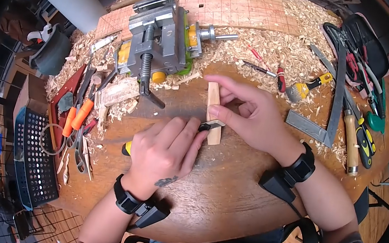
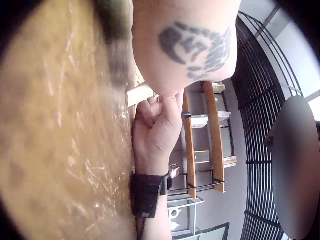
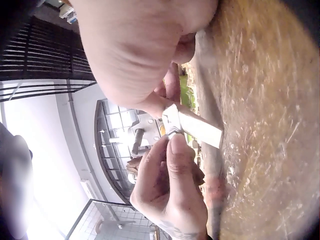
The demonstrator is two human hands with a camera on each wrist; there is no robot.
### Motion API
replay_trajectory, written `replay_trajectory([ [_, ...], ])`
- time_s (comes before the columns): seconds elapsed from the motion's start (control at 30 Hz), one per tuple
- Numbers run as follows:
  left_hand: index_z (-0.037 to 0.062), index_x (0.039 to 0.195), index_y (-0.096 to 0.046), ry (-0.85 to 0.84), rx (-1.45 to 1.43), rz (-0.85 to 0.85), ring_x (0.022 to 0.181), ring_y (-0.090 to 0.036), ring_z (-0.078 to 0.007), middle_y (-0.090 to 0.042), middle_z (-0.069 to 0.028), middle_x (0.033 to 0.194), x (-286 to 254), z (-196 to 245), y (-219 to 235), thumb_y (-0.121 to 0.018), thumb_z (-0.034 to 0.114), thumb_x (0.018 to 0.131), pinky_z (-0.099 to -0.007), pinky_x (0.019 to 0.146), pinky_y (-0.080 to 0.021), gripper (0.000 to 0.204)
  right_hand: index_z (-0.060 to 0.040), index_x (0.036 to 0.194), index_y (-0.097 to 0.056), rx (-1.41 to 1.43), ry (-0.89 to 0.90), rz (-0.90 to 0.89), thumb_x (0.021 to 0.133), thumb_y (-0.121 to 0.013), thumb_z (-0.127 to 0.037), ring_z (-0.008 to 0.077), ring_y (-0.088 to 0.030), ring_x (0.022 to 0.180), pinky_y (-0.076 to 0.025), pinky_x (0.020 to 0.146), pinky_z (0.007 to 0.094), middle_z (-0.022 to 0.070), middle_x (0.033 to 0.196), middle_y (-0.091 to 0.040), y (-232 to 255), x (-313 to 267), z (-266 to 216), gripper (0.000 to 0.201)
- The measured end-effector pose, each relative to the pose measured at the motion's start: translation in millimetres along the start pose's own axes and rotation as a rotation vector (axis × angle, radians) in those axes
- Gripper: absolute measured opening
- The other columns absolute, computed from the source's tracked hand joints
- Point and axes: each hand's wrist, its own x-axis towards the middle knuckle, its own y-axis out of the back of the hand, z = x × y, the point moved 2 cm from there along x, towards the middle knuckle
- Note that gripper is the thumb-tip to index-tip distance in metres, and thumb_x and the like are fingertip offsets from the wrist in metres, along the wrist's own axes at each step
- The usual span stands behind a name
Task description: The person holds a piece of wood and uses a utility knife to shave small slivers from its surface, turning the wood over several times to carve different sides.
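Note:
My right hand [image 1: 255, 113] holds a slim pale wood piece [image 1: 213, 96], thumb on its face and index finger along its far end. The wood's near end points down toward the table. My left hand [image 1: 164, 147] meets it from the left, pinching a small dark-ended tool [image 1: 204, 127] between thumb and fingers. In the right wrist view a small metal part [image 3: 173, 132] shows at those fingertips, right against the wood. I cannot tell what kind of tool it is. Beside the left hand a yellow-and-black end [image 1: 126, 148] peeks out, the rest hidden.
A metal vise [image 1: 159, 38] stands among wood shavings behind the hands. To the right lie a steel square [image 1: 309, 128], a yellow scraper [image 1: 311, 87] and a wooden-handled tool [image 1: 352, 148]. Orange-handled tools [image 1: 81, 114] and a perforated basket [image 1: 36, 157] are at the left.

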Motion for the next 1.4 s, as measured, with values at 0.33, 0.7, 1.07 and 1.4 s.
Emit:
replay_trajectory([
  [0.33,0.0019,0.099,-0.073,-0.031,0.016,-0.014,0.063,-0.061,-0.0193,-0.059,-0.0039,0.075,-3,-2,-3,-0.08,0.012,0.084,-0.0319,0.054,-0.049,0.019,-0.0048,0.15,-0.055,-0.062,0.017,0.009,0.099,-0.07,-0.002,0.0095,-0.063,0.1,-0.053,0.087,0.0249,0.0026,0.107,-0.067,0,2,2,0.054],
  [0.7,0.0029,0.097,-0.074,-0.05,0.012,-0.071,0.063,-0.063,-0.0203,-0.06,-0.0041,0.074,-12,1,-3,-0.081,0.013,0.082,-0.033,0.054,-0.051,0.019,-0.0085,0.148,-0.058,-0.03,0.038,0.036,0.097,-0.071,-0.006,0.0105,-0.064,0.097,-0.054,0.087,0.0276,0.0038,0.104,-0.07,1,4,7,0.052],
  [1.07,0.0007,0.101,-0.072,-0.02,0.011,-0.042,0.064,-0.064,-0.021,-0.061,-0.0052,0.077,-6,-1,-5,-0.08,0.012,0.085,-0.0323,0.055,-0.051,0.022,-0.0125,0.145,-0.062,-0.065,0.04,0.06,0.096,-0.073,-0.009,0.0119,-0.067,0.093,-0.055,0.085,0.0294,0.0055,0.099,-0.074,0,4,9,0.05],
  [1.4,0.0008,0.098,-0.074,-0.067,0.006,-0.162,0.063,-0.065,-0.0243,-0.066,-0.0086,0.081,-20,6,1,-0.082,0.01,0.078,-0.0336,0.055,-0.052,0.023,-0.0124,0.145,-0.063,-0.026,0.019,0.073,0.094,-0.075,-0.01,0.0123,-0.066,0.093,-0.055,0.085,0.0297,0.0056,0.099,-0.072,1,4,10,0.052],
])
